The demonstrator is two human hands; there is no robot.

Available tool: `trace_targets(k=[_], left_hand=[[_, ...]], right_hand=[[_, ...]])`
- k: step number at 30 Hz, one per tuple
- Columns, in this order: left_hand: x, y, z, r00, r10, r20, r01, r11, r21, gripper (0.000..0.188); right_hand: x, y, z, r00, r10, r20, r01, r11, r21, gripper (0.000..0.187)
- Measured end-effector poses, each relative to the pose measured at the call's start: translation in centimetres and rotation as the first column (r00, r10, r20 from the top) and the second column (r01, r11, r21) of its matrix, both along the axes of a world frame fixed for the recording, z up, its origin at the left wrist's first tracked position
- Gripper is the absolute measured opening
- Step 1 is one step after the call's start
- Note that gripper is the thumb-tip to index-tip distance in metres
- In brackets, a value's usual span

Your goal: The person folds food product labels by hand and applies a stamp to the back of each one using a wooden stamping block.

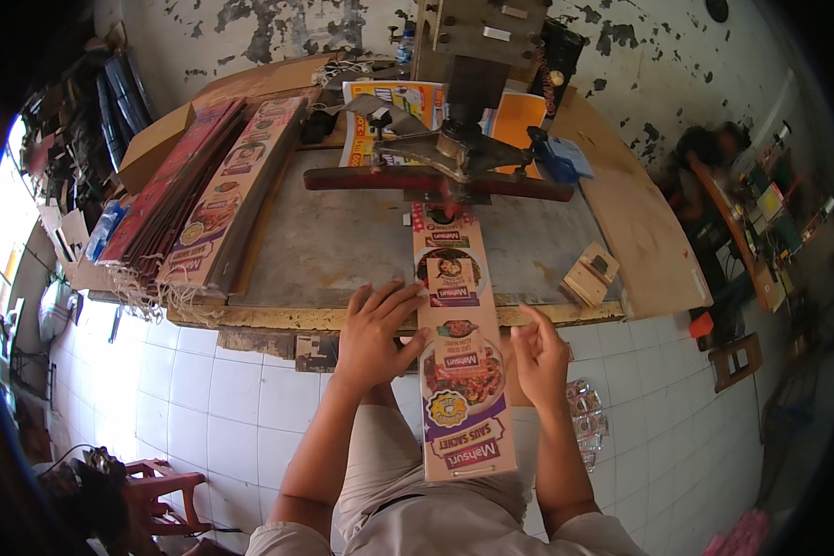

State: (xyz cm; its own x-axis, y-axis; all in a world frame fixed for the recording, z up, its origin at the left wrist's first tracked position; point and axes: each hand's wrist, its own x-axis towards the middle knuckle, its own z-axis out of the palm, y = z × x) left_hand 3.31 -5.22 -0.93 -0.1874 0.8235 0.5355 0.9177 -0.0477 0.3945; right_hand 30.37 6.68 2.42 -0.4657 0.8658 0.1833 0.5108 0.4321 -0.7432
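Note:
A long printed cardboard strip (pixel 463 389), orange-brown with food pictures and a purple band, runs from my lap over the table edge. Its far end lies below the red bar (pixel 371 178) of a metal press (pixel 449 148). My left hand (pixel 378 332) is open, palm down, with spread fingertips at the strip's left edge. Beside the right edge, my right hand (pixel 539 357) is raised, its index finger stretched and the thumb close to it. Nothing shows in either hand. Small sachet shapes appear on the strip; whether printed or attached, I cannot tell.
Stacked printed strips (pixel 236 185) with loose strings lie at the table's left. A small wooden block (pixel 591 275) sits near the right front edge, and a blue object (pixel 563 159) farther back. Below are a red stool (pixel 162 496) and several clear packets (pixel 588 422). Another person sits far right.

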Motion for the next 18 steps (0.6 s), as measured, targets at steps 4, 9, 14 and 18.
trace_targets(k=[4,9,14,18], left_hand=[[0.2,0.2,0.3,1.000,0.020,-0.015,-0.020,1.000,-0.002,0.047],[0.4,0.2,0.1,0.999,0.028,-0.020,-0.029,0.999,-0.036,0.048],[0.4,0.6,0.3,0.997,0.043,-0.056,-0.045,0.998,-0.044,0.050],[0.4,0.9,0.3,0.994,0.060,-0.089,-0.065,0.996,-0.058,0.050]], right_hand=[[-2.6,6.6,-2.0,0.971,0.224,-0.079,-0.167,0.880,0.444,0.034],[-3.5,8.7,-3.1,0.950,0.290,0.113,-0.307,0.813,0.495,0.036],[-3.8,8.6,-3.8,0.958,0.245,0.146,-0.285,0.832,0.475,0.041],[-4.1,8.3,-3.6,0.963,0.204,0.175,-0.265,0.834,0.485,0.042]])
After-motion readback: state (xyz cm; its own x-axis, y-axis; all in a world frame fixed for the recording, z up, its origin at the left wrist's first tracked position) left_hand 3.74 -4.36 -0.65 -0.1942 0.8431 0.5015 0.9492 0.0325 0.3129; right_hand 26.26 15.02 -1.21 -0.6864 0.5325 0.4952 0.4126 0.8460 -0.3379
